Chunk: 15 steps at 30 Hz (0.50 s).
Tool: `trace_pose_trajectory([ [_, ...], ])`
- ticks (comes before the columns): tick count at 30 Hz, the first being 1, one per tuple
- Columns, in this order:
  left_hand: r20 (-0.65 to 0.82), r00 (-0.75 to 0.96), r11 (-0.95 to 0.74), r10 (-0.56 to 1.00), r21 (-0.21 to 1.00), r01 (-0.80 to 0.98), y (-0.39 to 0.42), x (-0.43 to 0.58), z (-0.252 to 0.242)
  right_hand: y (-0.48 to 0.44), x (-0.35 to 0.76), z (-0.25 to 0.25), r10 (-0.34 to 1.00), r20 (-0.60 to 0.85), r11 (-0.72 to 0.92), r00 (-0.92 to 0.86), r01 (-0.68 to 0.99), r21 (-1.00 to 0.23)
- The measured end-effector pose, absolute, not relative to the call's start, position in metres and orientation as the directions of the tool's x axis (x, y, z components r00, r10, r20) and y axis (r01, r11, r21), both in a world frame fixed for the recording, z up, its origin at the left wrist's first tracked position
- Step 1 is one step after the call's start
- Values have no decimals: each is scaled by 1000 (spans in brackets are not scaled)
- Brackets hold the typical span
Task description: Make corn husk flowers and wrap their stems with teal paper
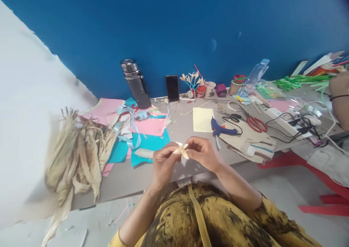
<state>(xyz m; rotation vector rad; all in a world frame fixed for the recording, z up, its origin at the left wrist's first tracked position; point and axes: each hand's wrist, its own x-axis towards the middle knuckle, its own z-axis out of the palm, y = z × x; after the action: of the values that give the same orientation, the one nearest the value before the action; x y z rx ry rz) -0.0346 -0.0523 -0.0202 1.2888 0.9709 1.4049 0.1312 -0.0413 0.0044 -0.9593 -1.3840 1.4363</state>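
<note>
Between my two hands, over the table's front edge, is a small pale husk flower (pixel 181 150) with several pointed petals. My left hand (pixel 165 163) pinches it from the left, fingers closed. From the right, the thumb and fingers of my right hand (pixel 203 153) close on its petals. A strip of dry husk (pixel 144 153) lies on blue paper (pixel 141 141) left of my hands. Beyond my right hand rest a blue glue gun (pixel 224 129) and a cream paper sheet (pixel 202 119). Similar flowers on blue stems (pixel 193 80) stand at the back.
Dried corn husks (pixel 79 156) hang over the left table edge. A dark flask (pixel 135 85) and a phone (pixel 172 88) stand by the wall. Right are red-handled scissors (pixel 256 123), a glove (pixel 257 149), a power strip (pixel 286 121) with cables, and a plastic bottle (pixel 253 78).
</note>
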Motion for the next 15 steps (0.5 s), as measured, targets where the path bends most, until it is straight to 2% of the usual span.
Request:
trace_pose_trajectory([
  [4,187,131,-157,973,964,-214,-48,-35,-20,-38,142,2,933,16,-31,-360,-122,-992],
  [7,127,217,-75,968,969,-235,-45,-36,-16,-36,150,-2,924,9,-23,-383,-77,-997],
  [15,101,253,-48,962,978,-205,-43,-37,-10,-39,156,3,932,35,60,-360,59,-996],
])
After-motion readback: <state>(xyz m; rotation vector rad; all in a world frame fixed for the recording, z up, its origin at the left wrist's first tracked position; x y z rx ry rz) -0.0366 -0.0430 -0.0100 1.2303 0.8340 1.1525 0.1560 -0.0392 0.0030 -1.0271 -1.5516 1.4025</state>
